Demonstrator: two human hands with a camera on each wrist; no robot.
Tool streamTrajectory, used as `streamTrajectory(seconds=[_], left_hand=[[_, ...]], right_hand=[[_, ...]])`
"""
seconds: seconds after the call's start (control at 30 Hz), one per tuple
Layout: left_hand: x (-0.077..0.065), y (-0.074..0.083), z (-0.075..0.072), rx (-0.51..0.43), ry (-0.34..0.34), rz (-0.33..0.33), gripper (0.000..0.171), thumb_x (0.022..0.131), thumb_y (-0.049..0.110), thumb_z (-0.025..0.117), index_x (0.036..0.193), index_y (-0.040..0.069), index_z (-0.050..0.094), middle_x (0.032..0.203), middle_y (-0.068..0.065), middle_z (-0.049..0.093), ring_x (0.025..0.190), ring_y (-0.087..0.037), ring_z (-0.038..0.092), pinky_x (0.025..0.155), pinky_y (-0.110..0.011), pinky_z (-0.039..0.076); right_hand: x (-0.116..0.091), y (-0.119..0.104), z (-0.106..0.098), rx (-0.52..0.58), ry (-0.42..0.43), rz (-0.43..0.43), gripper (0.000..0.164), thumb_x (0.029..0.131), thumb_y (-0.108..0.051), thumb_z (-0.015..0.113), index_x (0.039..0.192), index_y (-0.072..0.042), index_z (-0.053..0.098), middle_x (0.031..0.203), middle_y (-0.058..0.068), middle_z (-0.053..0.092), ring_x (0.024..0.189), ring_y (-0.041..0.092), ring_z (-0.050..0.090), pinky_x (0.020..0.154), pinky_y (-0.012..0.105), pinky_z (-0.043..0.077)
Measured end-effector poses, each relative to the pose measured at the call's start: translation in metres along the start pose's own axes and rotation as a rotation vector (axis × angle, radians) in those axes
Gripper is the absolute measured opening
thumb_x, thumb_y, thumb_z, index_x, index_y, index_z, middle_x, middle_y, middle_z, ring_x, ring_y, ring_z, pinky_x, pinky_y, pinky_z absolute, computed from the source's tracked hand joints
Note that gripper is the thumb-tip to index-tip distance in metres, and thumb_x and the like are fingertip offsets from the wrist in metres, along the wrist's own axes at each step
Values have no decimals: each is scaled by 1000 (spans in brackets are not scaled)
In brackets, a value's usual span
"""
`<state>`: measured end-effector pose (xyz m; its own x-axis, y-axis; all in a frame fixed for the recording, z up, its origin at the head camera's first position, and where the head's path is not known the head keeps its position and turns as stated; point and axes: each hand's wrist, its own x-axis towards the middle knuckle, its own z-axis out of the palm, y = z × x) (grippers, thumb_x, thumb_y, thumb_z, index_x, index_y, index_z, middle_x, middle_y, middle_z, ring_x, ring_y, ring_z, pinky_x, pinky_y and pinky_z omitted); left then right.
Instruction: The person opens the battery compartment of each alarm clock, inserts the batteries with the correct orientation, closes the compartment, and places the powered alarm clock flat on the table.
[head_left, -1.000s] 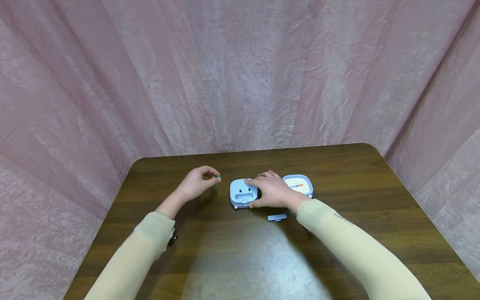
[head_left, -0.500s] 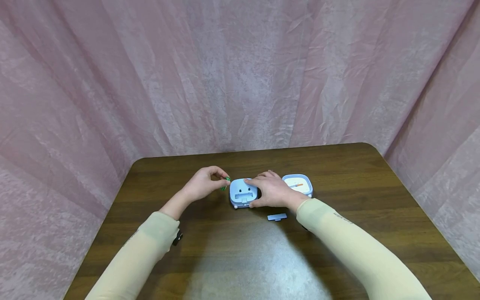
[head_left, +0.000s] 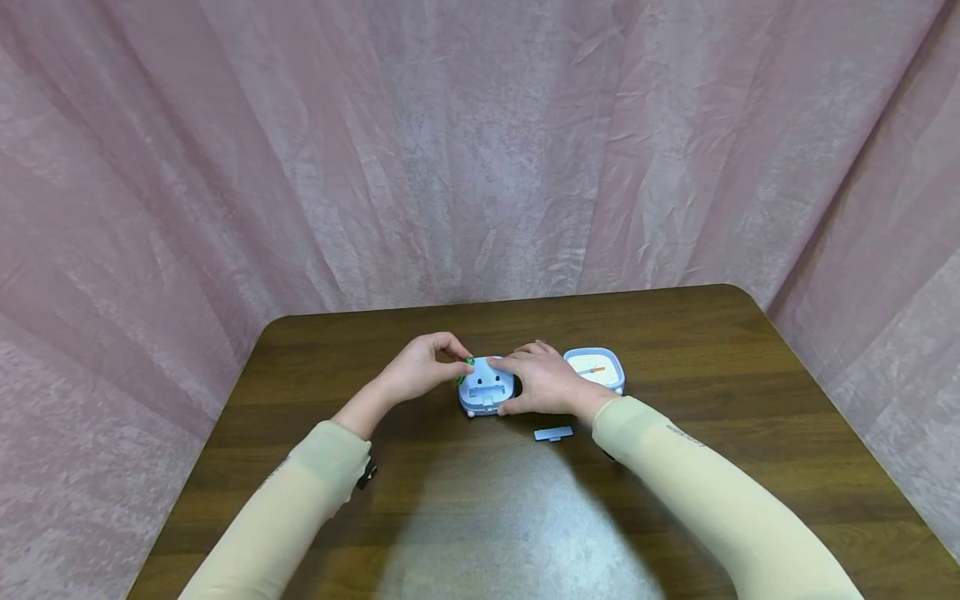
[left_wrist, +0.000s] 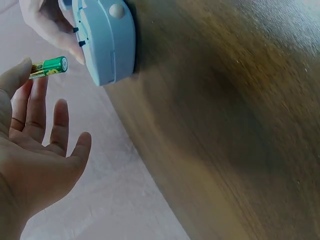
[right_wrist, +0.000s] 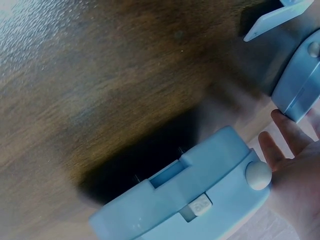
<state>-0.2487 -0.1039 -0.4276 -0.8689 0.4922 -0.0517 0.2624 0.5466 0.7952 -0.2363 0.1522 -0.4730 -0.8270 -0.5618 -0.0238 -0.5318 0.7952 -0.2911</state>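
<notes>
My left hand (head_left: 422, 368) pinches a small green and gold battery (left_wrist: 56, 65) between thumb and fingers. In the head view it overlaps the left edge of a light blue boxy device (head_left: 471, 403). On that device's upper side are two dark knobs and an uncovered battery compartment (head_left: 487, 393). My right hand (head_left: 547, 382) grips the device's right side, thumb toward the front, forefinger on top. The right wrist view shows a white slide switch (right_wrist: 201, 204) and a round white foot (right_wrist: 258, 175) on the device. The left hand's other fingers are spread in the left wrist view.
A thin light blue battery cover (head_left: 553, 434) lies on the wooden table (head_left: 480, 500) in front of the right hand. Behind that hand sits a second blue-rimmed piece (head_left: 619, 367) with a white face and an orange pointer. A pink curtain (head_left: 480, 150) hangs behind the table.
My left hand has moved right with the battery, from beside the device to over its left edge. The right hand and the device have stayed in place.
</notes>
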Motion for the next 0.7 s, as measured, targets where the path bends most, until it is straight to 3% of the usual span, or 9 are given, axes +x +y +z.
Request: streamTrajectory(seconds=[0.47,0.7], left_hand=[[6,6,18,13,-31,27,14,92,28,80,99,20,72,103,4,68,96,-22,61,76,-36,51],[9,8,26,29,-37,6,13,91,28,81,96,20,72,104,6,68,92,-19,60,76,-36,50]], right_hand=[[-1,2,-1,-3,3,-7,88,79,-63,80,154,-29,49,142,-4,60,135,25,44,120,51,17],[-1,3,-2,22,-3,7,88,78,-64,81,154,-31,49,144,-6,59,137,25,43,120,52,14]])
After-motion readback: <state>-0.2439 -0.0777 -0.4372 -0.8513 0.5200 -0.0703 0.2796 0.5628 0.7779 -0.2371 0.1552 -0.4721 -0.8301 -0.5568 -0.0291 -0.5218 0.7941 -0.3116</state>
